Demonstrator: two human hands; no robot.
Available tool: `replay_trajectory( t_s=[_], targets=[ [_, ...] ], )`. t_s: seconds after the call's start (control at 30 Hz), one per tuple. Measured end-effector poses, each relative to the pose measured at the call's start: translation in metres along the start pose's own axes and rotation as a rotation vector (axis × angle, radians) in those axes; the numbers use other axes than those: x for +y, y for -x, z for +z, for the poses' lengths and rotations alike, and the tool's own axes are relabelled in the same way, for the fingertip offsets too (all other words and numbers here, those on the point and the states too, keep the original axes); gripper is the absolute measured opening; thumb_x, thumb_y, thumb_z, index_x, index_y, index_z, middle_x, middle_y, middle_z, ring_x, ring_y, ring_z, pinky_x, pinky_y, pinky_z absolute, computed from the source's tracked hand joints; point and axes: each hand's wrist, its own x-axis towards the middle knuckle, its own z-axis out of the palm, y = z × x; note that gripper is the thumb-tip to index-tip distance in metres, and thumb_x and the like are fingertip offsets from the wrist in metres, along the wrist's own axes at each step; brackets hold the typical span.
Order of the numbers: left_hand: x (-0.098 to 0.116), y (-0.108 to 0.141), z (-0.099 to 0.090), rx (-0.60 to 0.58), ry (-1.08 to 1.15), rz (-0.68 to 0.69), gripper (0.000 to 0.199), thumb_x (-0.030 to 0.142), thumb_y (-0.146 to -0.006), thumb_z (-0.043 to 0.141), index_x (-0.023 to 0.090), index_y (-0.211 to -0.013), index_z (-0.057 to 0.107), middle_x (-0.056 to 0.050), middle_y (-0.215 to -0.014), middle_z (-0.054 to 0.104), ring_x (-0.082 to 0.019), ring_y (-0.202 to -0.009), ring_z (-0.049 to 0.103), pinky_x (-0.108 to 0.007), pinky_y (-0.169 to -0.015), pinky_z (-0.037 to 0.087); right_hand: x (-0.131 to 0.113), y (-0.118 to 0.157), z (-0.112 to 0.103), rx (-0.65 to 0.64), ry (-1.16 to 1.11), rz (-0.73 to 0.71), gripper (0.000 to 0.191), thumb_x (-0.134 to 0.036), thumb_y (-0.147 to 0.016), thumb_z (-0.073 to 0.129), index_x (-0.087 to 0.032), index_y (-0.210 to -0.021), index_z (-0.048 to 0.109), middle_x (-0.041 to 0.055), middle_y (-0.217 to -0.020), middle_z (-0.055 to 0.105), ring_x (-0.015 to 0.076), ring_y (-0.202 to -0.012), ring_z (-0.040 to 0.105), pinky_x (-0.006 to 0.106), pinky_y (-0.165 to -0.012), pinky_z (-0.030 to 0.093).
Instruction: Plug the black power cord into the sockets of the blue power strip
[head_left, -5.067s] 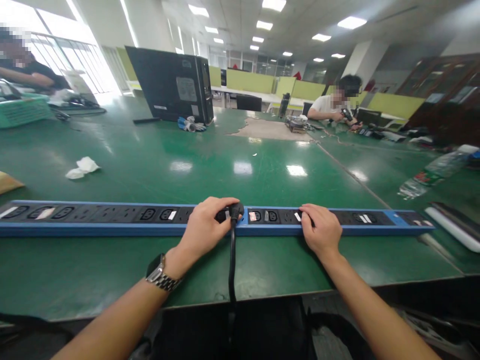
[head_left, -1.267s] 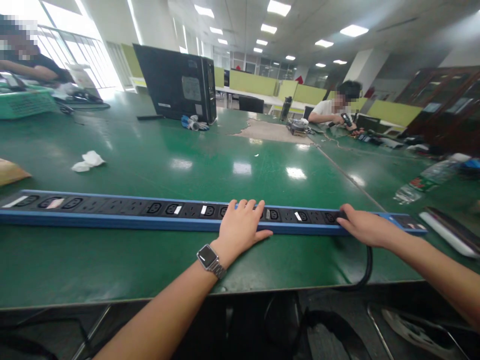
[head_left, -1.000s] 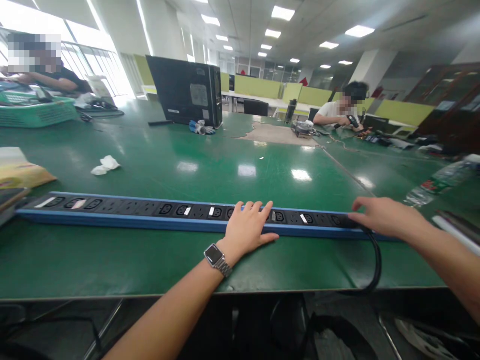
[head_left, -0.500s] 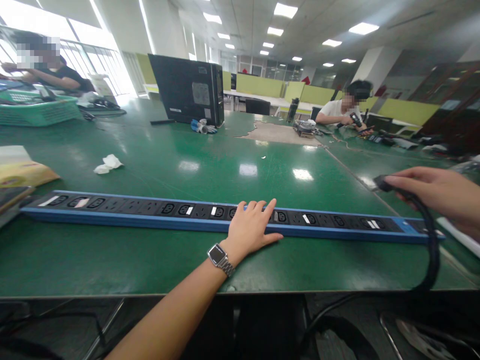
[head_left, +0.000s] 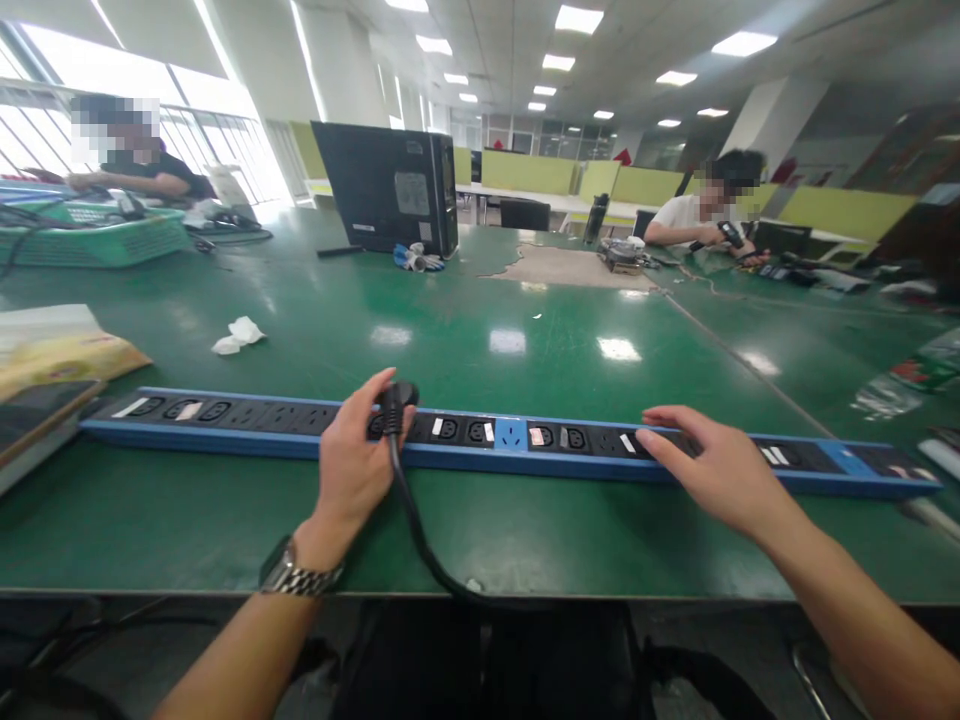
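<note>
A long blue power strip point(head_left: 480, 462) with a row of black sockets and one blue socket lies across the green table. My left hand point(head_left: 356, 450), with a watch on its wrist, grips a black plug point(head_left: 399, 400) over the left-middle part of the strip. From the plug a thick black cable point(head_left: 420, 535) hangs down over the table's front edge. My right hand point(head_left: 709, 460) hovers at the right part of the strip, fingers apart and holding nothing; it hides some sockets.
Crumpled tissue point(head_left: 240, 335), a yellow packet point(head_left: 90, 355) and a green basket point(head_left: 112, 240) are on the left. Beyond stand a black computer case point(head_left: 382, 190) and gloves point(head_left: 417, 258). A plastic bottle point(head_left: 915, 375) lies right. Two people sit at the far sides.
The black plug has passed from my right hand to my left hand. My left hand has moved left along the strip; my right hand has come in from the right and opened.
</note>
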Motion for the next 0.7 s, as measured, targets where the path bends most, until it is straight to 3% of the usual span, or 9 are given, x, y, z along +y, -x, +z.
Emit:
replay_trajectory(
  t_s=[0.1,0.2,0.33,0.7],
  targets=[
    [-0.031,0.005,-0.019,-0.144,-0.011,-0.065,0.042,0.047,-0.088,0.059,0.022,-0.122,0.057,-0.006,-0.109,0.070,-0.022,-0.092,0.068,-0.036,-0.087,0.053,0.059,0.000,0.024,0.184,0.250,-0.052,0.050,-0.056,-0.086,0.051,-0.015,-0.110,0.068,0.0148,-0.117,0.070,0.0315,-0.112,0.063,0.048,-0.099,0.046],
    [-0.040,0.008,-0.023,-0.289,-0.009,-0.031,0.040,0.051,-0.087,0.057,0.023,-0.115,0.062,-0.006,-0.108,0.071,-0.024,-0.097,0.067,-0.038,-0.092,0.051,0.085,0.004,0.045,0.316,0.336,-0.147,0.047,-0.051,-0.091,0.045,-0.015,-0.109,0.068,0.0135,-0.118,0.069,0.0291,-0.115,0.061,0.046,-0.102,0.043],
    [-0.033,0.002,-0.018,-0.369,-0.020,0.006,0.041,0.052,-0.089,0.055,0.023,-0.118,0.062,-0.008,-0.113,0.070,-0.026,-0.103,0.066,-0.042,-0.097,0.049,0.086,0.007,0.055,0.414,0.375,-0.167,0.039,-0.044,-0.091,0.045,-0.017,-0.108,0.068,0.0118,-0.117,0.070,0.0279,-0.114,0.062,0.044,-0.099,0.043],
    [-0.040,-0.022,-0.022,-0.534,-0.071,0.093,0.042,0.055,-0.085,0.055,0.026,-0.113,0.067,-0.009,-0.108,0.073,-0.029,-0.101,0.066,-0.043,-0.093,0.050,0.083,0.007,0.054,0.425,0.380,-0.154,0.037,-0.041,-0.090,0.046,-0.017,-0.108,0.068,0.0105,-0.116,0.071,0.0269,-0.112,0.062,0.042,-0.099,0.042]
  ],
)
